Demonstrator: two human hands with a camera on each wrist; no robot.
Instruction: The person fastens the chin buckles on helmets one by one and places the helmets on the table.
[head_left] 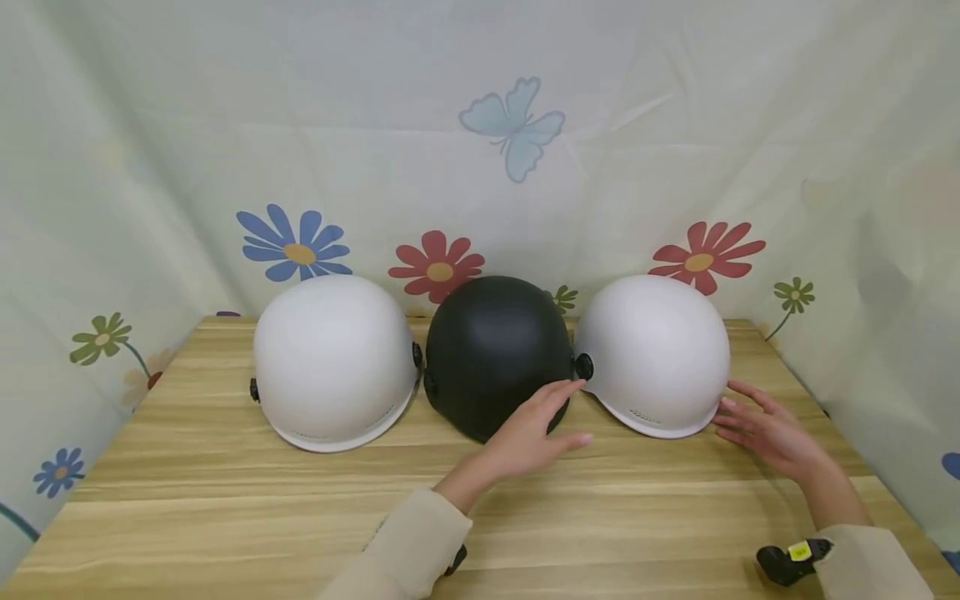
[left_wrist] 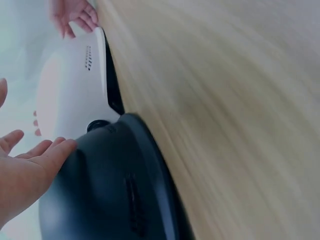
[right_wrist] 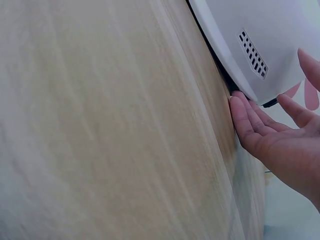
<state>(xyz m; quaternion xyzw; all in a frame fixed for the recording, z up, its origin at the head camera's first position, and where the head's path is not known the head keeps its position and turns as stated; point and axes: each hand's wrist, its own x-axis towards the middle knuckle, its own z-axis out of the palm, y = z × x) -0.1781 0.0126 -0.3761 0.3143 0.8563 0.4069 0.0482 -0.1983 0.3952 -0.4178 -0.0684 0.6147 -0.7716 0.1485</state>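
Note:
Three helmets sit in a row on the wooden table: a white helmet point(head_left: 333, 358) at left, a black helmet point(head_left: 495, 350) in the middle and another white helmet point(head_left: 656, 350) at right. My left hand point(head_left: 528, 429) is in front of the black helmet, fingers extended toward the gap beside the right white one. In the left wrist view its fingers point(left_wrist: 50, 155) overlap the black helmet's edge; contact is unclear. At the right helmet's outer lower rim is my right hand point(right_wrist: 280, 140), fingers loosely extended, tips by the rim. Neither hand grips anything.
The wooden table point(head_left: 247, 517) extends in front of the helmets. Behind and on both sides hangs a pale cloth point(head_left: 360, 150) printed with flowers and a butterfly. The helmets stand near the back edge, close side by side.

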